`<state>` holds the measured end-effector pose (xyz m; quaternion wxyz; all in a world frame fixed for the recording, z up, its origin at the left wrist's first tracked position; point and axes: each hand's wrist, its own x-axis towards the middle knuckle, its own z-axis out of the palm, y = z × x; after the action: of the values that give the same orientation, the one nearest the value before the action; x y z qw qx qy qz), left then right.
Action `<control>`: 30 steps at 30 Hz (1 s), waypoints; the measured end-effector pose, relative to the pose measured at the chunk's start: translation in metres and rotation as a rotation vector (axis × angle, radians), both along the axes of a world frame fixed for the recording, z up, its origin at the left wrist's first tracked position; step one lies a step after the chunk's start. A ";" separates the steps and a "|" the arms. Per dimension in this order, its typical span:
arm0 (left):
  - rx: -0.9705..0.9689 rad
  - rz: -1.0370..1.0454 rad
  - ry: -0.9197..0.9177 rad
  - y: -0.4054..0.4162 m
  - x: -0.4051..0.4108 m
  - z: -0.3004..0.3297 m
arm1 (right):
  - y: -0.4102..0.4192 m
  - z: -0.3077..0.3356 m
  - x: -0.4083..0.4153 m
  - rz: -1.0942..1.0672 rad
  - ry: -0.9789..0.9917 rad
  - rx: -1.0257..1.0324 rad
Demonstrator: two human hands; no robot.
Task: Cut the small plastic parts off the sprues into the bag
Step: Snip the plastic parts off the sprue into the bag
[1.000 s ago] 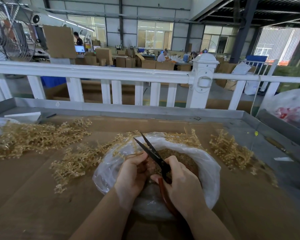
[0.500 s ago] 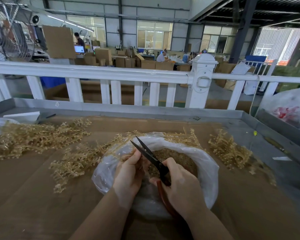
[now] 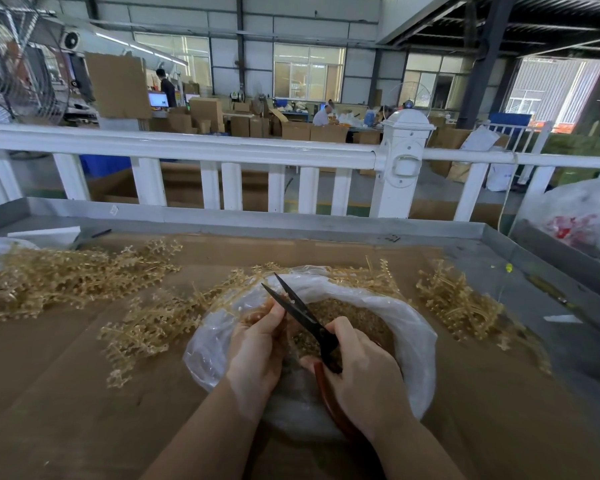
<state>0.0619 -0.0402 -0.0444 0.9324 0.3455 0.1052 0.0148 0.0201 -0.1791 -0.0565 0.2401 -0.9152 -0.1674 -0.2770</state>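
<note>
1. The right hand [image 3: 357, 368] is wrapped round the red-brown handles of the scissors [image 3: 305, 318], and the black blades stand slightly parted, tips aimed up and to the far left over the bag's mouth.
2. The left hand [image 3: 260, 344] pinches a sprue [image 3: 257, 311] right against the blades; the piece is mostly hidden behind the fingers, so how many parts it still carries cannot be told.
3. Change from a second ago: the blades are wide open then, narrower now, and both hands have edged left and toward the bag's far rim. That reads as a snip in progress or just finished.
4. The clear plastic bag [image 3: 416, 344] sits on the table directly under both hands, its mouth rolled open, a bed of cut parts [image 3: 354, 317] showing inside. Anything severed here should drop straight in.
5. Further out, uncut sprues lie in heaps on the cardboard-covered table [image 3: 66, 393]: a big pile [image 3: 66, 275] at the far left, a scatter [image 3: 153, 323] just left of the bag, and another cluster [image 3: 458, 303] on the right.
6. Judging by those heaps, plenty of cutting remains.
</note>
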 end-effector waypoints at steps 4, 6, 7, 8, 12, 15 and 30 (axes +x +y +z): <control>-0.039 0.030 0.030 0.000 0.001 0.001 | 0.000 0.001 0.001 0.020 0.017 -0.013; -0.026 0.033 0.043 -0.001 0.000 0.003 | 0.000 0.002 0.002 0.022 0.023 -0.021; -0.020 0.033 0.047 -0.001 0.000 0.003 | 0.000 0.002 0.002 0.020 0.027 -0.026; -0.018 0.037 0.046 -0.001 0.000 0.003 | 0.000 0.002 0.002 0.017 0.029 -0.033; 0.020 0.063 0.034 -0.001 -0.002 0.003 | 0.000 0.002 0.000 -0.021 -0.011 -0.037; 0.049 0.084 0.035 -0.003 -0.005 0.006 | 0.000 0.003 -0.001 -0.049 -0.035 -0.035; 0.163 0.062 0.037 -0.005 -0.007 0.006 | 0.000 0.001 0.002 -0.009 0.007 0.018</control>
<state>0.0550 -0.0450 -0.0389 0.8983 0.4168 0.1313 0.0456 0.0216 -0.1786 -0.0553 0.2479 -0.9146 -0.1600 -0.2765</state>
